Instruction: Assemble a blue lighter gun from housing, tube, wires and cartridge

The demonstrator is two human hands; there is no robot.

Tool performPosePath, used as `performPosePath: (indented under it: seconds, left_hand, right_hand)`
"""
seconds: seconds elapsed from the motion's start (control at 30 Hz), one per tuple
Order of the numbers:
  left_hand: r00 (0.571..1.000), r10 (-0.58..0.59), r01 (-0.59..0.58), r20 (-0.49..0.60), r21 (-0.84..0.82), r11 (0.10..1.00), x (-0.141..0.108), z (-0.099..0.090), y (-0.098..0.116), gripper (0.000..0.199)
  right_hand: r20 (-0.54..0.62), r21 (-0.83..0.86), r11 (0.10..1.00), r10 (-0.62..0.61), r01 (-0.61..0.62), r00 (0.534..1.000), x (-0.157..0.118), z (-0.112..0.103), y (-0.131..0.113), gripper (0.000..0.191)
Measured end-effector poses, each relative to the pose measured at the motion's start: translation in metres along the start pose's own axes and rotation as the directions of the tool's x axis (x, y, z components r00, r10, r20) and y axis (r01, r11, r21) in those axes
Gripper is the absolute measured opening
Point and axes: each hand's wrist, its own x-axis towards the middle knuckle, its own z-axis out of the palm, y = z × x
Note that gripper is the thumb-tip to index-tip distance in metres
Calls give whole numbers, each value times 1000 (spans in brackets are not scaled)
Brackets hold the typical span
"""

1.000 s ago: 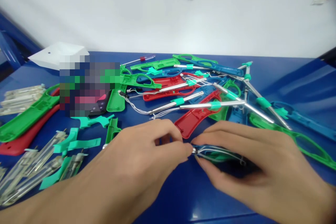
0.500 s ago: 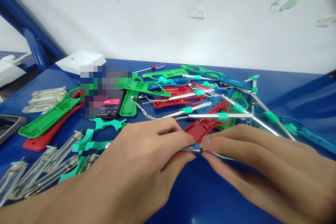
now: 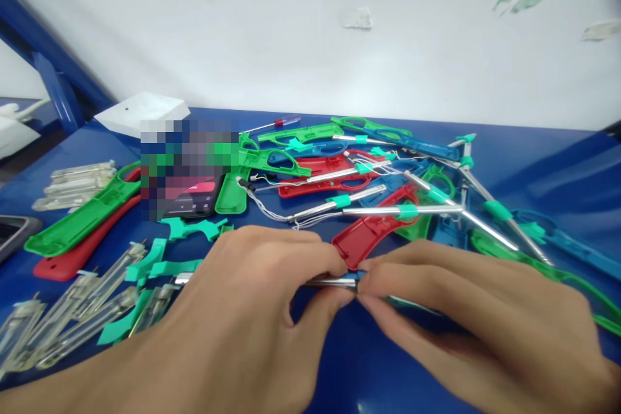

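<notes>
Near the front centre, my left hand pinches a thin silvery metal rod between thumb and fingers. My right hand is closed on the rod's right end, where a small dark piece shows at the fingertips. A thin pale strand runs out beneath the right fingers. The fingertips of both hands nearly meet, and much of the rod is hidden by them. Just beyond lies a red plastic handle half. Behind it, a metal rod with a teal clip rests on other parts.
Green handle shells, teal clips and clear tubes lie left on the blue table. A phone, a screwdriver and a white tray are farther back. Blue shells lie right.
My hands have shifted slightly left and down with the rod, and more of it shows between the left thumb and fingers. The whole view has moved a little.
</notes>
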Motion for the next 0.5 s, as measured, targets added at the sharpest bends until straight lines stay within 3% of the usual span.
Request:
performPosePath:
  seconds: [0.03,0.13,0.27,0.37,0.5]
  left_hand:
    - [997,-54,54,-47,-15,998,0,-2,1,5]
    - [990,-104,112,93,-88,990,5,-7,4,15]
    - [972,-164,184,170,-106,977,19,-12,6,17]
    - [970,-132,150,206,-73,986,25,-13,4,18]
    - [984,-7,4,181,16,1000,24,-11,1,18]
  right_hand:
    - [1,15,1000,7,-7,1000,0,0,0,22]
    - [23,85,996,34,-36,999,3,-2,-2,21]
    - [33,168,981,89,-94,995,8,-5,0,21]
    - [44,172,976,129,-135,991,11,-6,2,19]
    - [58,236,938,246,-253,967,14,-5,4,15]
